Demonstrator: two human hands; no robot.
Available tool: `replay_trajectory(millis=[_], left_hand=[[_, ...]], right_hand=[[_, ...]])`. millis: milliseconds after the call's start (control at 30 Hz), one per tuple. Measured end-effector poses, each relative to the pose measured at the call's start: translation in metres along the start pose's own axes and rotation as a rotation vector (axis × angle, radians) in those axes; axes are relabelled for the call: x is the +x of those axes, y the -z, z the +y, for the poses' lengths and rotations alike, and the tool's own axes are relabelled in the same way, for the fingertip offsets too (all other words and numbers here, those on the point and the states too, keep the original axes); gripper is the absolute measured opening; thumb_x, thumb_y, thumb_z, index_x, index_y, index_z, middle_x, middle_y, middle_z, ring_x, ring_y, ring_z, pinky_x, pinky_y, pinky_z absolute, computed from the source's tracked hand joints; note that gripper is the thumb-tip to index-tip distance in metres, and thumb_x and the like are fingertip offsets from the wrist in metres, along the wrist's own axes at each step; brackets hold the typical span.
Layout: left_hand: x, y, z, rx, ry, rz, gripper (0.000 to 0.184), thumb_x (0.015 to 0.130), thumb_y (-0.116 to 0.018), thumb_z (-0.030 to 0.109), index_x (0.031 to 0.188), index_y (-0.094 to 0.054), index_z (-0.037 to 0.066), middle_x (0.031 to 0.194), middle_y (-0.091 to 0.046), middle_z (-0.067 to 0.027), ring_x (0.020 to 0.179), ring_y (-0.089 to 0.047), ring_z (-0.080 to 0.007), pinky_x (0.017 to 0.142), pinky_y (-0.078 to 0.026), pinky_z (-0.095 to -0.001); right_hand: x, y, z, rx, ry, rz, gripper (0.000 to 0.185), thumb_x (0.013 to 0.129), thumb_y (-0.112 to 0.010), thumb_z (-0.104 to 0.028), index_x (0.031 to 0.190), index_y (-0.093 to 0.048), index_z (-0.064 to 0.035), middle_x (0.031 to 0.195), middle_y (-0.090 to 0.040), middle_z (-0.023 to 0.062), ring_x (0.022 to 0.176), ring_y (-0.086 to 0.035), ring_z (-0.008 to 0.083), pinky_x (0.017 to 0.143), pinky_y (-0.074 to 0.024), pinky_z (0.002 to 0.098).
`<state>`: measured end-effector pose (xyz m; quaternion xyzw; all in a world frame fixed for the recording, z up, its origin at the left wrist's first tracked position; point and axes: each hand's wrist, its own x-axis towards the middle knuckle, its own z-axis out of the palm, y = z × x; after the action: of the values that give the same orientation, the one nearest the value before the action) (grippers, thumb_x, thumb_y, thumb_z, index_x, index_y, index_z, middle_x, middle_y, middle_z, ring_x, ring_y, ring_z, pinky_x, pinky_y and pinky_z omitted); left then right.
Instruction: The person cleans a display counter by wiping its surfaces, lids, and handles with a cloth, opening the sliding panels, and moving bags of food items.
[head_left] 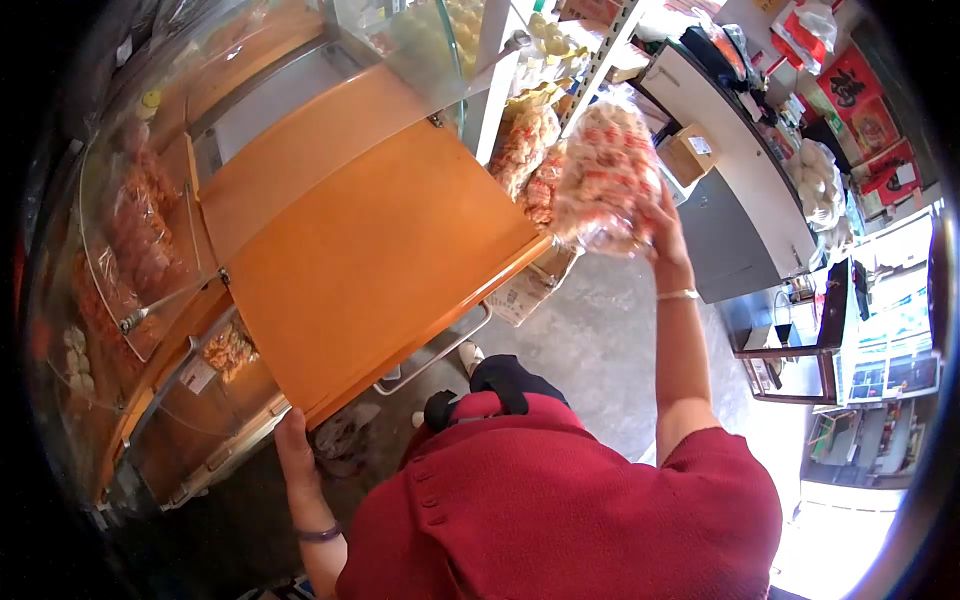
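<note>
My right hand (655,220) is closed on the side of a clear plastic bag (607,175) packed with red and pale pieces, held up past the right corner of the orange wooden board (370,240). The bag is slightly blurred. At the near left corner of the board is my left hand (292,438), touching its edge; its fingers are mostly hidden there. More filled bags (528,145) stand behind the held one, beside a white rack post.
Curved glass cases with bagged goods (150,230) line the left. A cardboard box (688,155) lies on a grey-white cabinet (735,240) at the right. Beneath the board's right corner is a carton (520,292) on the grey floor. A dark wooden stand (795,355) is farther right.
</note>
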<state>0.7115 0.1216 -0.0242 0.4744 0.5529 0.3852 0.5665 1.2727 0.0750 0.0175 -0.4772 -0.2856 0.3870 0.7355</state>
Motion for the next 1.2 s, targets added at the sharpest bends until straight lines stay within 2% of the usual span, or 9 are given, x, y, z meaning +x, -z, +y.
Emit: replay_trajectory(millis=[233,433,700,733,800,900,1033,1100,1200], left_hand=[[0.0,0.003,-0.011,0.056,0.017,0.046,0.049,0.092,-0.05,0.045,0.111,-0.059,0.001,0.108,-0.058,-0.0024,0.099,-0.052,-0.0156,0.089,-0.038,-0.0333],[-0.006,-0.001,-0.002,0.036,0.074,0.03,0.057,0.09,-0.049,0.052,0.113,-0.058,0.001,0.114,-0.056,-0.0053,0.102,-0.052,-0.0189,0.091,-0.037,-0.0341],[-0.003,0.004,-0.013,0.016,0.094,0.071,0.062,0.089,-0.05,0.054,0.118,-0.055,0.0,0.114,-0.055,-0.0079,0.104,-0.052,-0.022,0.09,-0.039,-0.0376],[-0.003,0.002,-0.01,-0.028,0.1,0.074,0.06,0.089,-0.05,0.052,0.118,-0.054,0.0,0.114,-0.055,-0.0084,0.104,-0.052,-0.022,0.09,-0.04,-0.0374],[-0.001,-0.001,-0.011,-0.064,0.104,0.109,0.05,0.091,-0.051,0.044,0.115,-0.055,-0.001,0.112,-0.056,-0.0061,0.102,-0.053,-0.0177,0.089,-0.04,-0.034],[-0.002,-0.001,-0.003,-0.148,0.142,0.122,0.04,0.094,-0.052,0.034,0.114,-0.056,0.0,0.107,-0.058,-0.0025,0.096,-0.053,-0.0119,0.087,-0.041,-0.0299],[0.0,-0.005,-0.002,0.081,0.065,0.05,0.042,0.093,-0.054,0.037,0.11,-0.059,-0.001,0.093,-0.06,0.0004,0.086,-0.051,-0.0086,0.079,-0.041,-0.0271],[-0.008,0.001,0.011,0.077,0.061,0.124,0.041,0.092,-0.056,0.036,0.108,-0.06,-0.001,0.084,-0.06,0.002,0.079,-0.05,-0.0069,0.073,-0.042,-0.0255],[-0.033,0.015,0.072,0.507,-0.079,0.044,0.031,0.082,-0.069,0.018,0.105,-0.062,-0.002,0.059,-0.05,0.008,0.056,-0.04,-0.0012,0.052,-0.032,-0.0184]], right_hand=[[0.081,0.025,0.079,0.076,-0.007,0.066,0.071,0.08,-0.06,-0.001,0.143,-0.026,-0.0084,0.127,-0.052,0.011,0.109,-0.056,0.0231,0.09,-0.0488,0.0363],[0.088,0.044,0.096,-0.264,-0.02,-0.003,0.072,0.082,-0.059,-0.004,0.144,-0.023,-0.0077,0.127,-0.05,0.0118,0.114,-0.05,0.0219,0.098,-0.0411,0.0354],[0.087,0.028,0.093,-0.305,-0.02,0.114,0.085,0.088,-0.062,-0.026,0.146,-0.004,-0.0039,0.132,-0.046,0.0134,0.12,-0.044,0.0207,0.1,-0.0362,0.0335],[0.108,0.067,0.126,-0.442,0.069,0.284,0.071,0.088,-0.062,-0.025,0.142,-0.022,-0.0005,0.126,-0.051,0.013,0.115,-0.049,0.0195,0.097,-0.0395,0.0323],[0.108,0.095,0.119,-0.645,0.184,0.355,0.064,0.088,-0.062,-0.023,0.137,-0.031,0.003,0.122,-0.054,0.0144,0.11,-0.052,0.0208,0.093,-0.042,0.0327],[0.062,0.005,0.071,-0.679,0.418,0.431,0.042,0.086,-0.064,-0.02,0.119,-0.053,0.0045,0.107,-0.061,0.0141,0.1,-0.057,0.0219,0.088,-0.0451,0.0319],[-0.024,-0.101,0.039,-1.029,0.542,-0.129,0.038,0.079,-0.066,-0.013,0.115,-0.057,-0.0035,0.107,-0.06,0.0119,0.102,-0.057,0.0262,0.089,-0.0439,0.0349],[-0.055,-0.169,0.037,-1.239,0.792,-0.659,0.043,0.077,-0.067,-0.022,0.116,-0.057,-0.0056,0.118,-0.057,0.0112,0.113,-0.051,0.0277,0.097,-0.0385,0.0404],[-0.061,-0.181,0.057,-1.344,0.751,-0.697,0.049,0.077,-0.066,-0.032,0.119,-0.056,-0.0071,0.128,-0.052,0.0094,0.122,-0.044,0.0273,0.102,-0.0327,0.0439]])
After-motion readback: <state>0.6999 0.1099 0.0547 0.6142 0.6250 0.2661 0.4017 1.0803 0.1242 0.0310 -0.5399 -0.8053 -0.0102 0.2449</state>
